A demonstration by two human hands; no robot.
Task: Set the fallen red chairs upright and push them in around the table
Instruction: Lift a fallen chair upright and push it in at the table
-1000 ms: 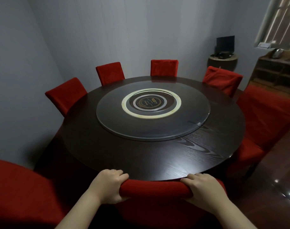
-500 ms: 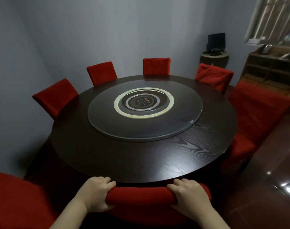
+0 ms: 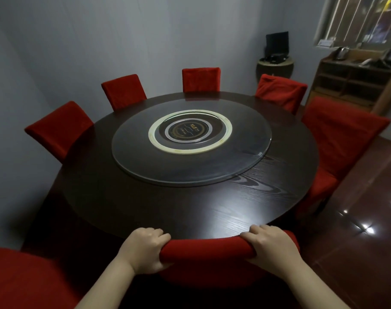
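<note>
A red chair [image 3: 205, 250] stands upright right in front of me, its backrest top against the near edge of the round dark wooden table [image 3: 212, 210]. My left hand [image 3: 145, 250] grips the left end of that backrest and my right hand [image 3: 270, 248] grips the right end. The seat below is hidden. Several more red chairs stand upright around the table: far left [image 3: 58, 130], back left [image 3: 123, 91], back [image 3: 201, 79], back right [image 3: 281, 91], right [image 3: 344, 134]. Another red chair [image 3: 27, 279] fills the near left corner.
A glass turntable [image 3: 190, 143] covers the table's middle. Grey walls close in on the left and behind. A corner stand with a black screen [image 3: 277, 44] and a wooden shelf unit [image 3: 350, 83] stand at the back right. Glossy dark red floor [image 3: 357, 230] lies to the right.
The view has shifted slightly right and back. Both hands stay clamped on the chair's backrest, which now sits tight against the table's edge.
</note>
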